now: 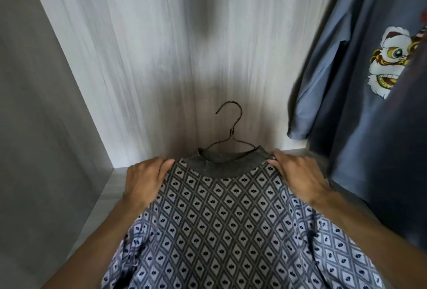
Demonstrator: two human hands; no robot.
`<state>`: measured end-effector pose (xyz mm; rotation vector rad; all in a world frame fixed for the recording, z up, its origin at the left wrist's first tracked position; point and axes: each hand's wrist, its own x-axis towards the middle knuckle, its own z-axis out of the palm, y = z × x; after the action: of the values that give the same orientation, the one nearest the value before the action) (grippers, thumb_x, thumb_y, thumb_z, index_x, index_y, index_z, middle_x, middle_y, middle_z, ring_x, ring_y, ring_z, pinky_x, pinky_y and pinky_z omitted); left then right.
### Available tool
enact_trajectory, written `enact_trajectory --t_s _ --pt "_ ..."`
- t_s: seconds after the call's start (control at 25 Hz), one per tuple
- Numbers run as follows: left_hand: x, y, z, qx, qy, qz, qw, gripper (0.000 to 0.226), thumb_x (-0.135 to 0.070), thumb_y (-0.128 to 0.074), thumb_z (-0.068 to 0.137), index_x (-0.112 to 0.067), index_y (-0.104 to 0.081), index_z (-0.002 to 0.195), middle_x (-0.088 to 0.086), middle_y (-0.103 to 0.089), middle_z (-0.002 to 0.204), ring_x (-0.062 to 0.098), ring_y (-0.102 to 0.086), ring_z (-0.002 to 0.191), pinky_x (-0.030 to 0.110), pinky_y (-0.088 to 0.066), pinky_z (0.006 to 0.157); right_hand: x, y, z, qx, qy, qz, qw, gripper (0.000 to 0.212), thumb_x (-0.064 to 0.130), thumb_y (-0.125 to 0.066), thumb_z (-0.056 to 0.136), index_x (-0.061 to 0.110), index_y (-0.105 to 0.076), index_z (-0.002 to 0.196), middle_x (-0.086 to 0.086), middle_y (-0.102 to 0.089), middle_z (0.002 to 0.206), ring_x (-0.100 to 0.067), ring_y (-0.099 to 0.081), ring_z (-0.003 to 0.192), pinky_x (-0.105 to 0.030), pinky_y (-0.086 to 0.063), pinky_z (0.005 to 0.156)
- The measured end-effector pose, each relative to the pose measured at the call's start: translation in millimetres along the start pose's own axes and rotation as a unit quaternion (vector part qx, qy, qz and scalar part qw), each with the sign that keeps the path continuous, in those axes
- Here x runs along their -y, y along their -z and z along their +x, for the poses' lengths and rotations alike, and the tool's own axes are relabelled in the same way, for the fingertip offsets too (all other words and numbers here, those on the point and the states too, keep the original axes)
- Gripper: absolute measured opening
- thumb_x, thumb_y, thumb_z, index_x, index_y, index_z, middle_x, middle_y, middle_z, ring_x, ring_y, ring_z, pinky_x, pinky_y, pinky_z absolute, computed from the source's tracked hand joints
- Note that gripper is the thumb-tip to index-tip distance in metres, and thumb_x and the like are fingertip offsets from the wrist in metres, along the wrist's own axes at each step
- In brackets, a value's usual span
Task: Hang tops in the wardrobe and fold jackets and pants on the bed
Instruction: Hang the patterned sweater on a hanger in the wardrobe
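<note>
The top (219, 219) is pinched at each shoulder beside the grey collar (221, 161), by the left hand (145, 180) and the right hand (298, 175), low inside the wardrobe (161, 57). A hanger (231, 124) sits in the neck, its hook free. Step judged: hanging. Next, the hook must be raised to a rail, unseen here. A blue shirt (360, 127) hangs at right.

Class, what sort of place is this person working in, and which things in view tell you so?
Probably inside a wardrobe: a pale wood-grain back panel meets a grey side wall, a blue printed top hangs at the right, and a patterned top sits on a wire hanger.
</note>
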<state>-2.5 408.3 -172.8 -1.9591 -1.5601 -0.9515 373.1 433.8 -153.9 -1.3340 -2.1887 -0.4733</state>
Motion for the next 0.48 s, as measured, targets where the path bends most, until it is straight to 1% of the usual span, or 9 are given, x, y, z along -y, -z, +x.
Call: enact_trajectory --t_s 0.12,0.2,0.24,0.32,0.4,0.48 --pt "9.5 3.8 -6.7 -0.018 0.009 -0.026 0.999 0.069 -0.052 -0.020 0.107 -0.012 -0.064 0.072 0.000 -0.059 0.057 0.022 -0.056 0.045 0.022 -0.035 0.046 5.1 7.9 -3.2 -0.014 0.019 -0.003 1.000 0.068 0.065 -0.008 0.098 0.018 -0.057 0.091 0.004 -0.063 0.062 -0.022 -0.064 0.052 -0.032 -0.048 0.047" --pt "6.3 5.3 3.3 -0.003 0.002 -0.011 1.000 0.066 -0.053 -0.021 0.106 -0.013 -0.060 0.071 0.000 -0.057 0.064 0.020 -0.055 0.054 0.026 -0.038 0.047 7.4 19.0 -2.6 -0.017 0.014 -0.004 1.000 0.065 0.065 -0.011 0.099 0.017 -0.054 0.086 0.004 -0.061 0.061 -0.023 -0.062 0.051 -0.032 -0.046 0.044" --pt "3.5 6.6 10.1 0.006 -0.011 -0.007 1.000 0.063 -0.055 -0.022 0.104 -0.013 -0.057 0.072 0.000 -0.056 0.066 0.019 -0.054 0.057 0.027 -0.038 0.047 7.5 27.2 -3.1 -0.025 0.007 -0.007 1.000 0.063 0.064 -0.013 0.099 0.018 -0.052 0.085 0.003 -0.061 0.062 -0.025 -0.062 0.051 -0.032 -0.042 0.044" --pt "-6.7 13.1 24.3 0.006 -0.049 -0.026 0.998 0.061 -0.056 -0.023 0.104 -0.014 -0.055 0.074 0.000 -0.056 0.063 0.019 -0.055 0.053 0.026 -0.037 0.047 6.7 47.8 -5.7 -0.048 -0.009 -0.024 0.999 0.058 0.063 -0.015 0.098 0.020 -0.050 0.084 0.002 -0.063 0.064 -0.027 -0.063 0.053 -0.031 -0.036 0.046" --pt "-21.1 26.0 37.2 -0.019 -0.064 -0.031 0.997 0.058 -0.053 -0.024 0.104 -0.012 -0.053 0.075 0.002 -0.056 0.060 0.020 -0.054 0.050 0.025 -0.034 0.046 6.3 70.1 -9.3 -0.045 -0.023 -0.030 0.998 0.052 0.063 -0.017 0.097 0.022 -0.047 0.087 0.003 -0.065 0.069 -0.027 -0.065 0.059 -0.035 -0.040 0.048" --pt "-39.8 39.4 44.1 -0.055 -0.066 -0.007 0.996 0.055 -0.052 -0.025 0.104 -0.011 -0.050 0.077 0.005 -0.054 0.063 0.022 -0.052 0.053 0.025 -0.031 0.046 5.7 95.0 -19.2 -0.051 -0.030 -0.050 0.997 0.042 0.060 -0.023 0.099 0.025 -0.042 0.086 0.004 -0.066 0.070 -0.026 -0.066 0.060 -0.034 -0.041 0.048"
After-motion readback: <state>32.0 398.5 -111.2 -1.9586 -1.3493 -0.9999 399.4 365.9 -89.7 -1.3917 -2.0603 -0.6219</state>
